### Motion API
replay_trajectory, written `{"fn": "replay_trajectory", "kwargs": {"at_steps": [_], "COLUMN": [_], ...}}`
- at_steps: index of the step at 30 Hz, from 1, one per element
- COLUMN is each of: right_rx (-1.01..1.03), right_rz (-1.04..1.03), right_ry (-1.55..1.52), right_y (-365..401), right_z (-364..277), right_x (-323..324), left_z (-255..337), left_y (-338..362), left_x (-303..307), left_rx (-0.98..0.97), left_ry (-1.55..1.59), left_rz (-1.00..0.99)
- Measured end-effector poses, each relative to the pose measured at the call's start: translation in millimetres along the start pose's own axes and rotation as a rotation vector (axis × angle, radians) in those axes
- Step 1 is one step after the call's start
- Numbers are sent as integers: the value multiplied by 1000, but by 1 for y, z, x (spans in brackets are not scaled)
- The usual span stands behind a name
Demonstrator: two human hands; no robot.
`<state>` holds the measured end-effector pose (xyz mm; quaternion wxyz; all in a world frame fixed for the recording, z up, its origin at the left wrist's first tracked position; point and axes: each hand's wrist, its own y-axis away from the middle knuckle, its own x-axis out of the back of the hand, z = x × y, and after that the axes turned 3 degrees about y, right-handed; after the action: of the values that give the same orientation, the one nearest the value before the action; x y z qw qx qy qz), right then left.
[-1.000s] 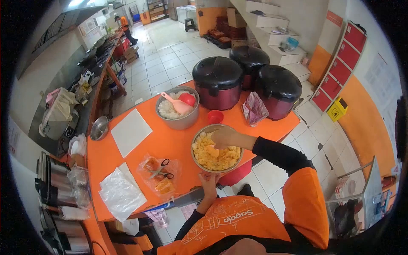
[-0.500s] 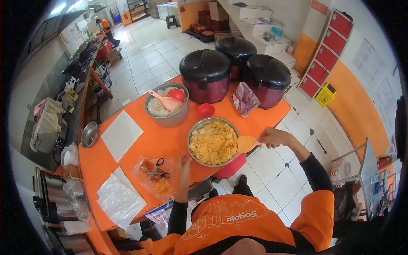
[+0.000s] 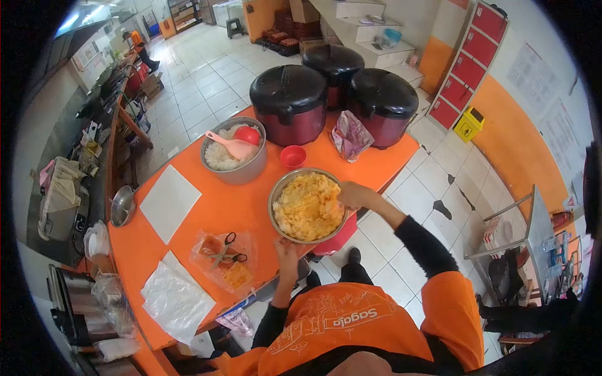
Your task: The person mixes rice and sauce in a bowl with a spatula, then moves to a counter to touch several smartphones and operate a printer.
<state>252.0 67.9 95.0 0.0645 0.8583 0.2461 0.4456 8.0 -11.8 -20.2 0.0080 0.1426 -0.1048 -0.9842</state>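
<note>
A metal bowl point(image 3: 273, 220) of yellow-orange rice point(image 3: 307, 207) stands at the front edge of the orange table point(image 3: 235, 213). My right hand point(image 3: 356, 195) is closed at the bowl's right rim, around the rice paddle's handle; the blade is hardly visible, down at the rice. My left hand point(image 3: 287, 255) is at the bowl's lower left rim, its fingers partly hidden and its grip unclear. Behind, a grey pot point(image 3: 246, 170) holds white rice, a pink paddle point(image 3: 235, 146) and a red bowl point(image 3: 247, 135). A small red bowl point(image 3: 293, 156) sits between pot and metal bowl.
Three rice cookers point(image 3: 288, 103) and a crumpled bag point(image 3: 351, 136) stand at the back. On the left lie a white board point(image 3: 170, 203), plastic bags point(image 3: 177, 297), scissors point(image 3: 227, 250) on a food packet and a metal pan point(image 3: 123, 205). A person point(image 3: 139, 47) stands far off.
My right hand has moved left with the paddle, from beside the bowl to its right rim. My left hand has come to the bowl's lower left rim. The whole view has shifted slightly.
</note>
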Motion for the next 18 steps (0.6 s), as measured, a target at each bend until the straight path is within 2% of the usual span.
{"fn": "replay_trajectory", "kwargs": {"at_steps": [1,2,3,4,6,9,10,12,14,16,18], "right_rx": [-1,1,-25,-52,-74,-52,-49,5,191,21,-12], "right_rz": [98,196,295,394,361,271,268,345,428,307,286], "right_ry": [208,416,488,558,609,635,634,724,667,556,503], "right_y": [-7,-15,-20,-22,-33,-31,-26,-8,13,31,49], "right_z": [-18,-36,-52,-66,-82,-98,-99,-94,-75,-79,-89], "right_x": [-7,-16,-33,-52,-80,-89,-83,-58,-13,36,55], "left_z": [5,10,13,1,-24,9,10,16,24,27,19], "left_y": [11,24,33,37,42,53,51,43,37,32,26], "left_x": [-10,-19,-29,-34,-38,-49,-46,-28,-7,16,40], "left_rx": [4,122,238,238,190,287,287,372,365,353,434], "left_ry": [-1,139,281,282,276,346,347,252,227,204,345], "left_rz": [6,-87,-181,-172,-238,-255,-251,-441,-502,-571,-290]}}
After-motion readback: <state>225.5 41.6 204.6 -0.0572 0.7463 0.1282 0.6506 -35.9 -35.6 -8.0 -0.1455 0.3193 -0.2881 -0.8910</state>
